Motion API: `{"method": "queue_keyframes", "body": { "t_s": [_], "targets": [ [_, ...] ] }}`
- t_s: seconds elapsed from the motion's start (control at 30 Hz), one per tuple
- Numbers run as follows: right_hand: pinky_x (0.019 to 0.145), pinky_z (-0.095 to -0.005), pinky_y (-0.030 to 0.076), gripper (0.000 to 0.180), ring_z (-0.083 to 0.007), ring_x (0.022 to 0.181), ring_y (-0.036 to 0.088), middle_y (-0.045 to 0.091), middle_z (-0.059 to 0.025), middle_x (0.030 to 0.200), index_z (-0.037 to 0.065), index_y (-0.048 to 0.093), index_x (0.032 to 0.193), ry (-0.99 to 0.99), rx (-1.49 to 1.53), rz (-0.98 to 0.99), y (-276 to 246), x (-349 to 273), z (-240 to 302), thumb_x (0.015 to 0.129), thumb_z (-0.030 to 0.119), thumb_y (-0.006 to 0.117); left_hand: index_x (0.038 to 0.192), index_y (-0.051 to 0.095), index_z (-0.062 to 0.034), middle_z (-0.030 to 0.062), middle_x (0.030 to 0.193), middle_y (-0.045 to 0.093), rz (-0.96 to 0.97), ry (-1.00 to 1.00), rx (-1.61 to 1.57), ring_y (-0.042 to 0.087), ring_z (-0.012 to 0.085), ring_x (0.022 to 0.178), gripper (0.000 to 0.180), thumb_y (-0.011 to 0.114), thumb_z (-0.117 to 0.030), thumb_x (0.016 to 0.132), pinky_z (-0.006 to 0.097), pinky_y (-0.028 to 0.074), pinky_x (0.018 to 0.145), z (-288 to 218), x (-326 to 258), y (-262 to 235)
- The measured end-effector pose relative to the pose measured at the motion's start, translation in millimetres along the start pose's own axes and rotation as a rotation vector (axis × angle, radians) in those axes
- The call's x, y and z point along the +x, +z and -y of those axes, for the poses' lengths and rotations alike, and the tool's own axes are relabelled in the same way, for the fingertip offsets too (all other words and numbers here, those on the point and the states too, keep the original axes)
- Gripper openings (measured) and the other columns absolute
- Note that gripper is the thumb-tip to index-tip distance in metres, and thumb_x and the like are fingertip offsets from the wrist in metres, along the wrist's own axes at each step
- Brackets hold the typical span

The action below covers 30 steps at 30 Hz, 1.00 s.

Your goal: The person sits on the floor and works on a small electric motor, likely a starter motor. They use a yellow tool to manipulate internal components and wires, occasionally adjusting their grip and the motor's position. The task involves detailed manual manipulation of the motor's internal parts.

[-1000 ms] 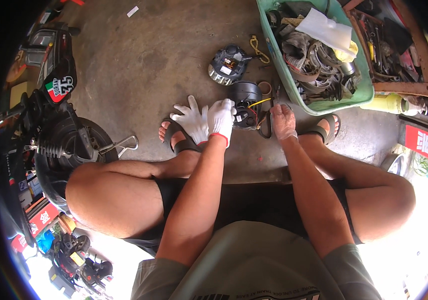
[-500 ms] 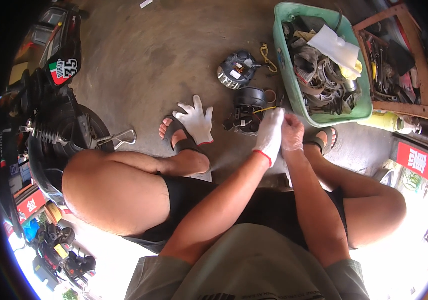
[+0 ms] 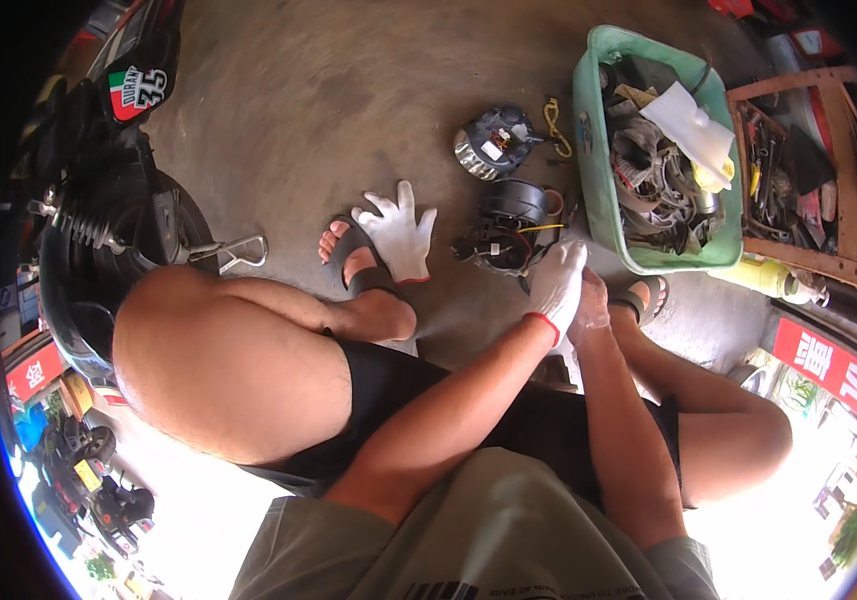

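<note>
Fingers of the gloved left hand (image 3: 556, 282) bunch against the right hand (image 3: 592, 306), nearside-left of the green bin (image 3: 596, 200); whether either holds anything, I cannot tell. A wired black part (image 3: 498, 250) lies left of the bin, a lettered sticker (image 3: 136, 92) far left, a white-charactered red banner (image 3: 834, 374) lower right.

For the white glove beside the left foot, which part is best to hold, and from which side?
Probably by the red-edged cuff of the white glove, coming from the near right: this end lies nearest, the spread glove fingers point away, and the left foot lies close on the other side.
</note>
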State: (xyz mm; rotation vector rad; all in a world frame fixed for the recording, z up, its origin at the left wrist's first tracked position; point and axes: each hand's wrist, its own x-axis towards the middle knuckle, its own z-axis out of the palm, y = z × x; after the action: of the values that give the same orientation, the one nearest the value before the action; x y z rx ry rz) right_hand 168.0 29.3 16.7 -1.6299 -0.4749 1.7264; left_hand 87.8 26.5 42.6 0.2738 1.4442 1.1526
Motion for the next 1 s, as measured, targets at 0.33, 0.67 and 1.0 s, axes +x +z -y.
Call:
{"method": "queue_keyframes", "body": {
  "t_s": [0.33, 0.67, 1.0],
  "targets": [
    [0.046, -0.0217, 0.036, 0.021, -0.007, 0.051, 0.046, 0.057, 0.0004, 0.067, 0.004, 0.06, 0.084, -0.24, -0.231, -0.166, 33, -10, 68, 0.088, 0.023, 0.067, 0.117, 0.056, -0.0014, 0.0087, 0.114, 0.059, 0.317, -0.169, -0.812, 0.056, 0.0197, 0.104, 0.033, 0.055, -0.025, 0.093, 0.036, 0.046, 0.093, -68, -2, -4],
    [0.067, -0.0329, 0.045, 0.03, -0.0158, 0.071, 0.051, 0.062, -0.0095, 0.078, -0.004, 0.061, 0.092, -0.668, -0.603, -0.126, 39, 38, 100, 0.093, 0.026, 0.058, 0.13, 0.047, -0.0008, 0.0136, 0.135, 0.048, 0.649, -0.191, -1.015, 0.042, 0.0264, 0.127, 0.046, 0.039, -0.035, 0.1, 0.046, 0.033, 0.106, -109, 13, -27],
    [0.074, -0.0331, 0.046, 0.029, -0.0184, 0.077, 0.054, 0.063, -0.0103, 0.083, -0.003, 0.061, 0.096, -0.596, -0.568, -0.212, 70, 42, 108, 0.095, 0.024, 0.055, 0.12, 0.052, 0.0006, 0.0165, 0.125, 0.054, 0.533, -0.145, -1.009, 0.048, 0.0283, 0.122, 0.04, 0.046, -0.032, 0.098, 0.044, 0.035, 0.104, -120, 19, -32]
  ]
}}
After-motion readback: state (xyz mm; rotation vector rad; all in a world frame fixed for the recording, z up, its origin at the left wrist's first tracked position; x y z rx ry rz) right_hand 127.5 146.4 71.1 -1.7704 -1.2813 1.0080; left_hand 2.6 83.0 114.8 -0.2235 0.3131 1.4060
